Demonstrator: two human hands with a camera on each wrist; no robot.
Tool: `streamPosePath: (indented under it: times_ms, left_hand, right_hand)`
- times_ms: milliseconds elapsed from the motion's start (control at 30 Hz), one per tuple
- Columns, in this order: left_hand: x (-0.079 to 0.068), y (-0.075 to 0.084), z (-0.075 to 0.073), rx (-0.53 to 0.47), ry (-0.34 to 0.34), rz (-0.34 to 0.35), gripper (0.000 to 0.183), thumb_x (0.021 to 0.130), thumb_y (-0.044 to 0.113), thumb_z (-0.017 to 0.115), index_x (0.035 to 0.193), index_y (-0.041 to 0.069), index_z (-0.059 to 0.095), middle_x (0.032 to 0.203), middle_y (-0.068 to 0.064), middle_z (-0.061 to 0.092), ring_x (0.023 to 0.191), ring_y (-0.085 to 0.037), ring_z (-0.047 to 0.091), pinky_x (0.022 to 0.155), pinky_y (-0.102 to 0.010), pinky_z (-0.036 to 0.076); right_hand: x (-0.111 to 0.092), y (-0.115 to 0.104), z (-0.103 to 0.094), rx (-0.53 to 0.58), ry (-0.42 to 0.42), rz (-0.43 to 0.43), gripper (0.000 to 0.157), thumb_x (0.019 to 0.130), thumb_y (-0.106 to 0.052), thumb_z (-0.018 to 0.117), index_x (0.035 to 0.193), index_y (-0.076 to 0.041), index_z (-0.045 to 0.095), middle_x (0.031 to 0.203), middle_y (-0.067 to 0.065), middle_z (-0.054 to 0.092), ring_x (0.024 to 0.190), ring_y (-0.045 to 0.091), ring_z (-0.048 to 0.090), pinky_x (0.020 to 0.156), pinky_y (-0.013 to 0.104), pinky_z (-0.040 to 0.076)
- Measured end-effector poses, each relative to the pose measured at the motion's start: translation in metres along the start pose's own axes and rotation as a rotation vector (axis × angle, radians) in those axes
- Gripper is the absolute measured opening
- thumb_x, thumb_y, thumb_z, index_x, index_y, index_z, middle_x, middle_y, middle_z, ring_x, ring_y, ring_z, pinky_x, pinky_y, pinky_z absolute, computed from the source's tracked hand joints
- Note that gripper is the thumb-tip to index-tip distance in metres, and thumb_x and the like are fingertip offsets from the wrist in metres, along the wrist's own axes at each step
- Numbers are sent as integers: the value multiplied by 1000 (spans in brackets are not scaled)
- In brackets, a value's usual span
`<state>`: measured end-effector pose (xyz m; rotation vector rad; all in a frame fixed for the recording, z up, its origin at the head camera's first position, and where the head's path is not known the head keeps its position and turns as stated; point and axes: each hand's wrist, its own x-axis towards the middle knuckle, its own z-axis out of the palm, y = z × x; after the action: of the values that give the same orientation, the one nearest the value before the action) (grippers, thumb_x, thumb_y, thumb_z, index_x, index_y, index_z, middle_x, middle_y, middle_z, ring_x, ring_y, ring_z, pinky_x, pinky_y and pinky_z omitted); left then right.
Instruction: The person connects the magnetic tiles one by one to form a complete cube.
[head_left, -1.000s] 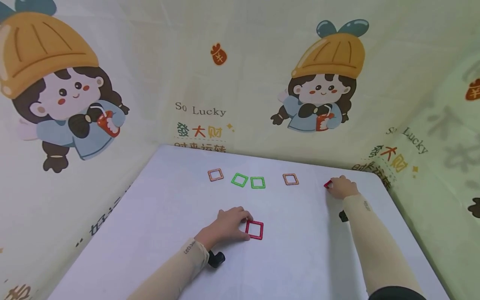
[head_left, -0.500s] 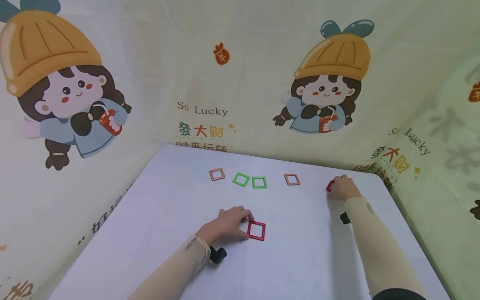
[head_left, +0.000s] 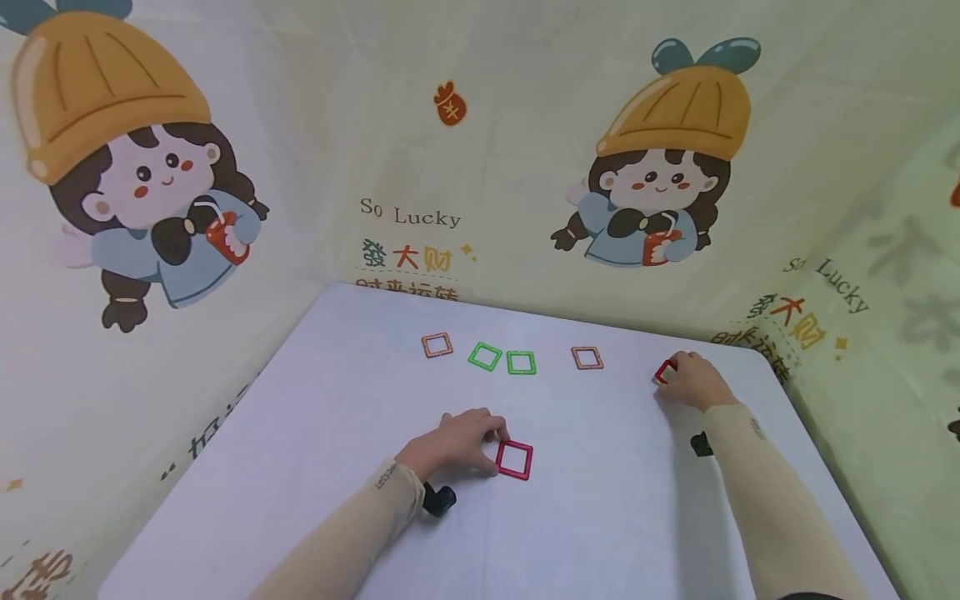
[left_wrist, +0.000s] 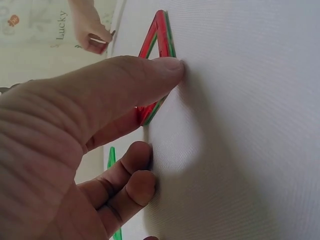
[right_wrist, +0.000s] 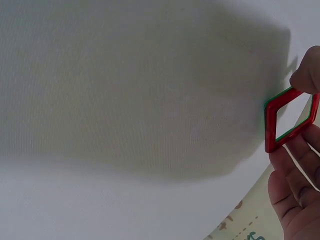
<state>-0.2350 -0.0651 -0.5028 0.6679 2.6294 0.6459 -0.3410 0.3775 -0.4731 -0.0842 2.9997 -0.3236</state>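
In the head view my left hand [head_left: 459, 442] is at the table's middle, thumb and fingertips gripping opposite sides of a red square magnetic tile [head_left: 531, 460]. It is an open frame lying on the table, and the left wrist view shows a green layer under its red face [left_wrist: 160, 30]. Far to the right, my right hand [head_left: 696, 382] pinches another red magnetic tile [head_left: 660, 373] between thumb and fingers. This one is tilted, and a green edge shows along its red frame [right_wrist: 270, 125] in the right wrist view. Part of it is hidden by the hand.
Along the back of the white table [head_left: 360, 392] lie two green square tiles [head_left: 474, 358] [head_left: 521, 372], with an orange tile [head_left: 437, 356] to their left and another orange tile [head_left: 587, 367] to their right. A printed cloth [head_left: 517, 167] hangs behind and at both sides.
The right hand has turned its red tile so more of the frame shows, shifting slightly. The left hand keeps its grip on the other red tile. The head view has drifted a little.
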Motion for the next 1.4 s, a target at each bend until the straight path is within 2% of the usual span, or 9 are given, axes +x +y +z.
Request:
streamPosePath:
  times_ms: [200,400,600,767,1000,1400]
  left_hand:
    - [1,-1,-1,-7,-12,-3,36,80,28,88,110,31,68,99,11,57,100,-9,52,96,-55,41]
    - [1,-2,-6,-19,-14,3,36,80,26,88,110,31,68,99,11,57,99,-10,52,98,-57,39]
    - [2,-1,-8,-18,-10,9,35,80,26,88,107,30,67,97,10,56,97,-9,51,92,-52,39]
    - [2,-1,-8,-12,-14,10,34,79,26,88,106,30,67,97,10,56,96,-9,51,91,-52,39]
    - [2,0,-9,-11,-25,-8,36,79,28,89,108,30,68,98,10,57,98,-9,52,94,-54,41]
    - [3,0,-8,-13,-33,-5,36,80,27,89,109,30,68,98,10,57,99,-10,52,97,-58,41]
  right_hand:
    - [-1,1,1,27,0,-16,68,88,-32,76,131,15,52,118,32,58,104,43,58,92,60,49]
    - [-2,-1,1,57,8,-13,70,88,-32,75,134,14,47,121,32,59,106,43,59,92,59,49]
    - [-3,-4,3,113,9,-39,68,86,-29,77,131,13,49,114,27,63,100,37,61,88,54,51]
    - [-4,-7,4,145,13,-55,65,84,-28,78,128,11,49,112,25,63,96,34,62,84,51,52]
    - [-11,-14,2,174,35,-73,61,85,-23,76,128,9,49,121,31,63,105,41,64,87,54,52]
    - [-21,-20,4,231,40,-98,59,85,-23,79,126,6,48,121,29,65,115,44,62,93,56,50]
